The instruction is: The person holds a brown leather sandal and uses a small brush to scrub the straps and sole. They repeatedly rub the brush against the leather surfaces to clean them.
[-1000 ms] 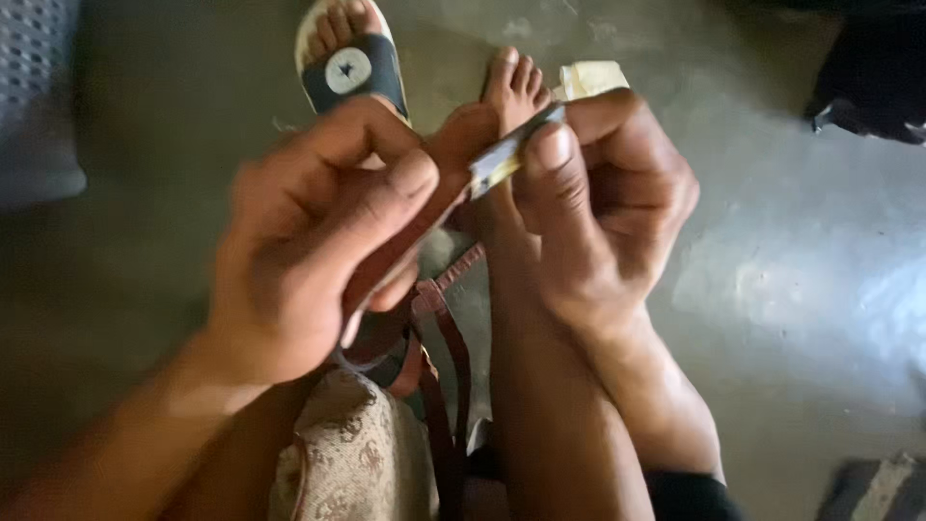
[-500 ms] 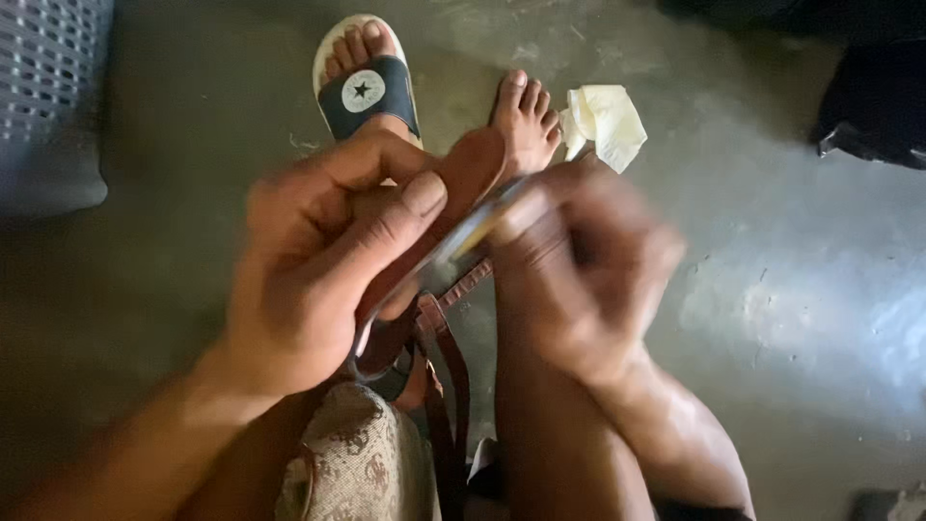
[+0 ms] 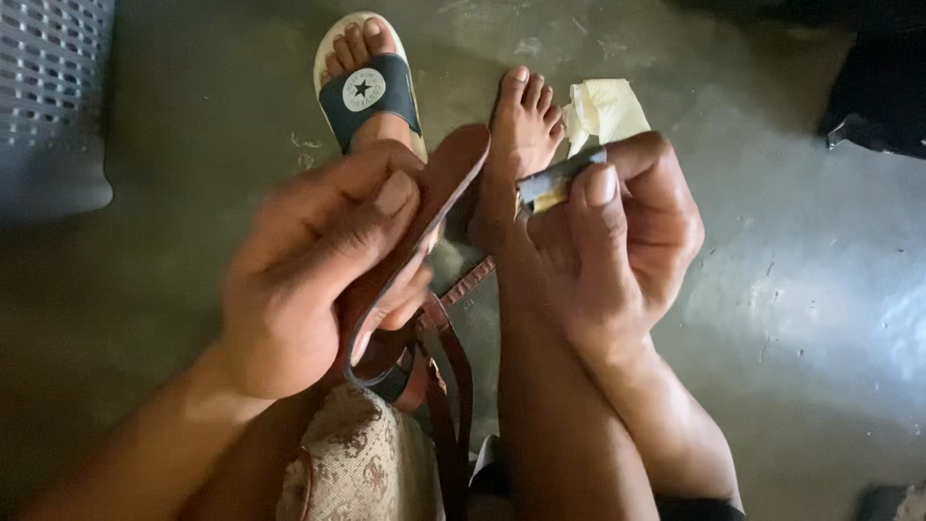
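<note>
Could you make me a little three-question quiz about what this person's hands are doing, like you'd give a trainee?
1. True or false: the left hand grips a brown sandal.
2. What does the right hand pinch? A) a small flat dark piece B) a spoon C) a phone
3. Which foot wears the slide, and which is bare?

Key
1. True; the thumb lies along the sole's edge, and its straps hang below.
2. A; the piece sits between thumb and fingers, just apart from the sandal.
3. The left foot wears the dark-banded slide; the right foot is bare on the floor, beside a crumpled pale cloth.
</note>
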